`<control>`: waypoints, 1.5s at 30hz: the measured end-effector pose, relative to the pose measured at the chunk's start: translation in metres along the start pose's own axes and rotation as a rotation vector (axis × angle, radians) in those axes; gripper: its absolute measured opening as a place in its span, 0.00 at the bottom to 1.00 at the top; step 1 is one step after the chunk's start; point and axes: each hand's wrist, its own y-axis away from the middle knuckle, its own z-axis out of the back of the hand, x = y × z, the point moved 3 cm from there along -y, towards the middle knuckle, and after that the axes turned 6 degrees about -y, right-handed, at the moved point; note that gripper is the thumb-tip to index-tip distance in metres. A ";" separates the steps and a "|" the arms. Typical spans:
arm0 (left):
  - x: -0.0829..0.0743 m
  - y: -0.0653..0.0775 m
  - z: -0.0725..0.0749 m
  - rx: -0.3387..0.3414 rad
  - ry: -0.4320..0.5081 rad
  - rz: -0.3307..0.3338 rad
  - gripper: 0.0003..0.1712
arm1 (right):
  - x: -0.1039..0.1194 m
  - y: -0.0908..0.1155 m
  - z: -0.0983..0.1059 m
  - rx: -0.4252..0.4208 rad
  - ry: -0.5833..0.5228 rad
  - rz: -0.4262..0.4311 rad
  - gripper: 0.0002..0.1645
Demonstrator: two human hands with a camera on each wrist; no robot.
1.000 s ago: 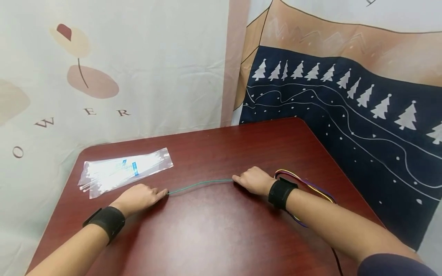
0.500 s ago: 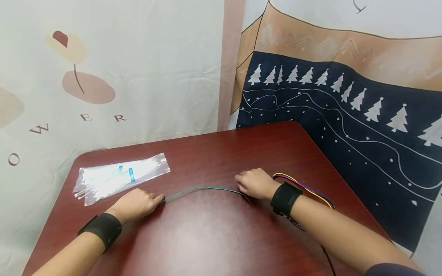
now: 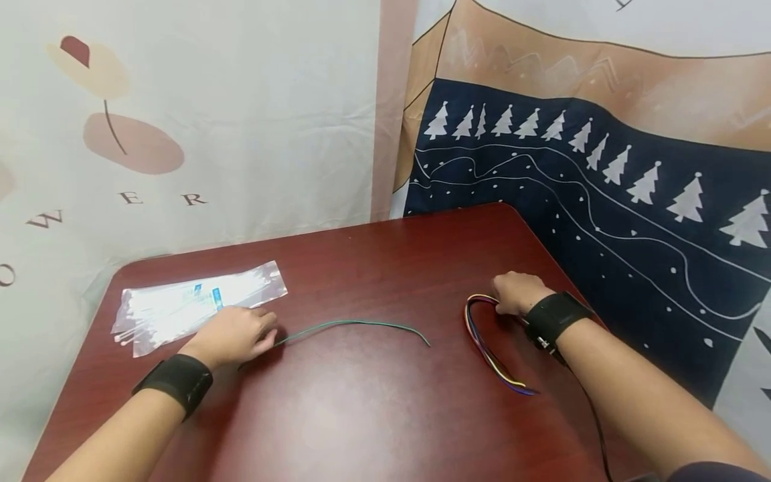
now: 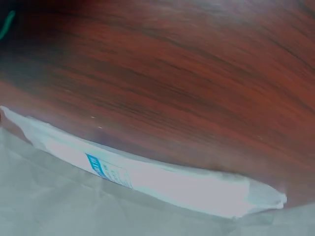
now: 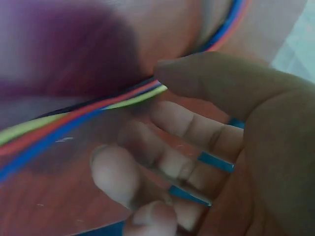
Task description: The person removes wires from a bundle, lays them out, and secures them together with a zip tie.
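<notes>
A thin green wire point(image 3: 361, 323) lies in a shallow arc on the table, its right end loose. Over its left end is my left hand point(image 3: 231, 337), thumb set apart from the fingers; that hand is out of the left wrist view, where a bit of green wire point(image 4: 7, 24) shows at the corner. My right hand point(image 3: 519, 292) is at the looped bundle of yellow, red, blue and black wires point(image 3: 484, 345). In the right wrist view, its thumb point(image 5: 184, 73) lies over the bundle point(image 5: 98, 108), the bent fingers point(image 5: 115, 172) below, with a gap between thumb and forefinger.
A clear bag of white cable ties point(image 3: 181, 308) lies at the table's back left, just beyond my left hand. A black cable point(image 3: 593, 408) runs from the right wristband point(image 3: 557, 321). Printed cloths hang behind the reddish-brown table point(image 3: 361, 268) and along its right side.
My right hand has let go of the green wire's right end and moved right to the coloured bundle. My left hand has lifted a little, its thumb and fingers coming apart.
</notes>
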 end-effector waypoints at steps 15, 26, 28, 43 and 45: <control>0.012 -0.001 0.003 0.049 0.001 0.145 0.11 | -0.064 -0.041 -0.028 -0.155 0.031 -0.050 0.09; 0.005 -0.005 -0.001 0.027 0.009 0.173 0.12 | -0.060 -0.013 0.000 -0.240 0.026 -0.137 0.14; 0.004 -0.007 -0.001 0.017 0.018 0.176 0.13 | -0.061 -0.009 0.003 -0.251 0.006 -0.151 0.14; -0.001 -0.009 -0.003 -0.106 0.009 0.169 0.15 | -0.101 -0.010 0.017 -0.356 -0.066 -0.133 0.14; -0.002 -0.009 -0.004 -0.123 0.010 0.165 0.16 | -0.080 0.002 0.030 -0.406 -0.086 -0.101 0.12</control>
